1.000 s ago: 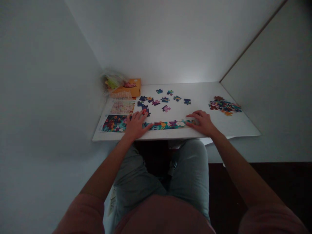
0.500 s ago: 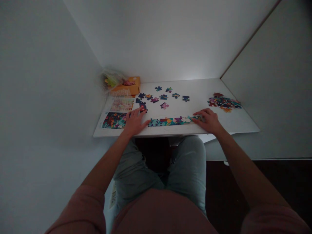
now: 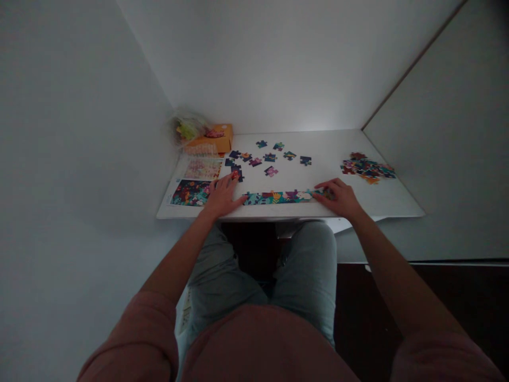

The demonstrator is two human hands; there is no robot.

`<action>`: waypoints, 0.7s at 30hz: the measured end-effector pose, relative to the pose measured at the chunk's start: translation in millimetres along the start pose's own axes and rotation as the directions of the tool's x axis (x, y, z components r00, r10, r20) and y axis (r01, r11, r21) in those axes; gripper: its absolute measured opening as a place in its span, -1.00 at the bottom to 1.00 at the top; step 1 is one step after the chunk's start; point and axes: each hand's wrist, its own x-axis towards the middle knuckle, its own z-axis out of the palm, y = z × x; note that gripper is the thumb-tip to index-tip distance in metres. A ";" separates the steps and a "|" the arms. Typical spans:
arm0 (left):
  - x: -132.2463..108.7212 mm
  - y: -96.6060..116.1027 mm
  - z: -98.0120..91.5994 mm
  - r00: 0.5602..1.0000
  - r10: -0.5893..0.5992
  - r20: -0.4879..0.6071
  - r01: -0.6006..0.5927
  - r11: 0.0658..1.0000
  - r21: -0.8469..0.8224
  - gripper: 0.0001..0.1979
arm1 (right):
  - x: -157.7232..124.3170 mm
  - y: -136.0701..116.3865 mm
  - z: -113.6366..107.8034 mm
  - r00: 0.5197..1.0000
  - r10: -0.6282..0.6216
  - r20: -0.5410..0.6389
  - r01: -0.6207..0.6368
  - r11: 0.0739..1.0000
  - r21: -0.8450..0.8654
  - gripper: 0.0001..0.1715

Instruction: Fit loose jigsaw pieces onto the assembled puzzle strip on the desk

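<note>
A joined strip of jigsaw puzzle pieces (image 3: 278, 197) lies along the front edge of the white table. My left hand (image 3: 221, 197) rests spread at its left end, the thumb at the strip's end and the fingertips by a dark puzzle piece (image 3: 237, 171). At the right end, my right hand (image 3: 337, 196) has thumb and fingers closed about a puzzle piece (image 3: 328, 193), partly covered by the fingers. Several loose pieces (image 3: 270, 157) are scattered behind the strip.
A heap of puzzle pieces (image 3: 368, 167) lies at the table's right. On the left are a printed picture sheet (image 3: 186, 192), an orange box (image 3: 222, 139) and a clear plastic bag (image 3: 189, 127). Walls enclose the table (image 3: 326, 140) at the back and sides.
The view has shifted slightly. Both hands stay at the two ends of the strip, and the puzzle pieces keep their places.
</note>
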 end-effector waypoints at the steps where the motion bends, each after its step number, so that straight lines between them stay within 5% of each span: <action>1: 0.3 -1.1 1.3 1.000 -0.001 0.001 0.001 1.000 -0.002 -0.36 | 0.3 -0.5 -0.4 1.000 -0.009 0.005 0.009 1.000 -0.014 -0.59; 21: 1.4 -3.6 1.9 0.999 0.032 0.034 -0.032 0.999 -0.009 -0.27 | 10.1 -9.6 6.0 0.997 -0.043 0.063 0.046 0.998 -0.048 -0.60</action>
